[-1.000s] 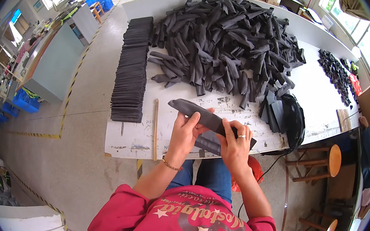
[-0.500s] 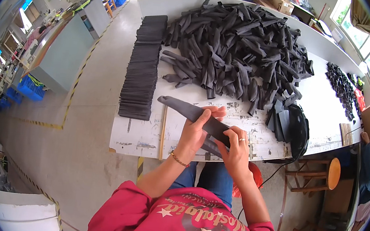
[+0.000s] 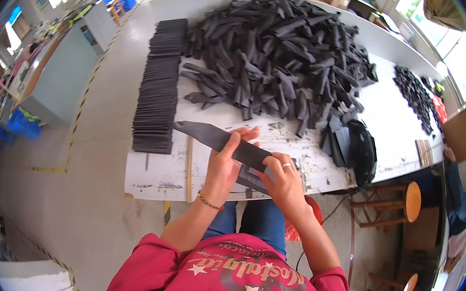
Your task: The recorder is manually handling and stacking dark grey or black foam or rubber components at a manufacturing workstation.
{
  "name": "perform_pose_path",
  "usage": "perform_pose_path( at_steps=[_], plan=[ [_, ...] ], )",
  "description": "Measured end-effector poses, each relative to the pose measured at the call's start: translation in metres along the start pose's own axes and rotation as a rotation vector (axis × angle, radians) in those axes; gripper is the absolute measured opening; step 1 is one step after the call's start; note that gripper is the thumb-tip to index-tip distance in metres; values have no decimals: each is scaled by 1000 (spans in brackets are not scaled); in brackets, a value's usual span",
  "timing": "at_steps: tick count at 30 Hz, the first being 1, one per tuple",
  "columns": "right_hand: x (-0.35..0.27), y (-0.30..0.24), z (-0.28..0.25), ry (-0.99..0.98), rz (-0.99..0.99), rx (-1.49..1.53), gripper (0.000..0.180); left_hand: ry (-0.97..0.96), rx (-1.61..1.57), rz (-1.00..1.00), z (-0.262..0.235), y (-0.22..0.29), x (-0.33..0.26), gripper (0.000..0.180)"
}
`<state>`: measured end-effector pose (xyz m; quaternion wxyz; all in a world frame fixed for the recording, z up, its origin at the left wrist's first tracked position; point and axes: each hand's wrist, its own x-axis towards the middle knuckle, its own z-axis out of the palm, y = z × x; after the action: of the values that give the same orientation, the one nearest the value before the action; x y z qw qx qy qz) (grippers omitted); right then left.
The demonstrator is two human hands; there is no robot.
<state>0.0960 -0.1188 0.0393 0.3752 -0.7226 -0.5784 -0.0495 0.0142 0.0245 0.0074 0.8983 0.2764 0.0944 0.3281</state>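
A dark grey fabric tube [image 3: 206, 134], long and flattened, is held over the front of the table, slanting down to the right. Its far-left end points toward the neat row of stacked dark pieces. My left hand [image 3: 227, 161] grips its middle, thumb on top and some fingertips stretched past it. At its right end my right hand [image 3: 285, 180] pinches the fabric between thumb and fingers. Below the hands another dark strip [image 3: 252, 183] shows in part; whether it joins the held tube I cannot tell.
A large heap of dark fabric tubes [image 3: 288, 49] covers the table's back; the tight row of stacked pieces [image 3: 158, 92] runs along the left. Flat dark pieces [image 3: 336, 142] lie beside a black rounded object [image 3: 364, 153] on the right. Wooden stools [image 3: 412, 202] stand right. Another person's arm [image 3: 454, 174] shows.
The whole view has shifted, so the table sits further left in the picture. Both hands keep hold of the fabric tube, with the right fingers slightly changed in their pinch.
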Motion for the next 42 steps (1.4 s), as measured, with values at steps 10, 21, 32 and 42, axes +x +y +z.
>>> perform_pose_path(
  at_steps=[10, 21, 32, 42],
  plan=[
    [-3, 12, 11, 138, -74, 52, 21, 8, -37, -71, 6, -25, -6, 26],
    [-1, 9, 12, 140, 10, 167, 16, 89, -95, 33, 16, 3, -8, 31],
    [-4, 7, 11, 105, 58, 161, 20, 8, -124, 18, 16, -8, -8, 32],
    [44, -30, -62, 147, -149, 153, 30, -353, 763, -28, 9, 40, -16, 30]
  ],
)
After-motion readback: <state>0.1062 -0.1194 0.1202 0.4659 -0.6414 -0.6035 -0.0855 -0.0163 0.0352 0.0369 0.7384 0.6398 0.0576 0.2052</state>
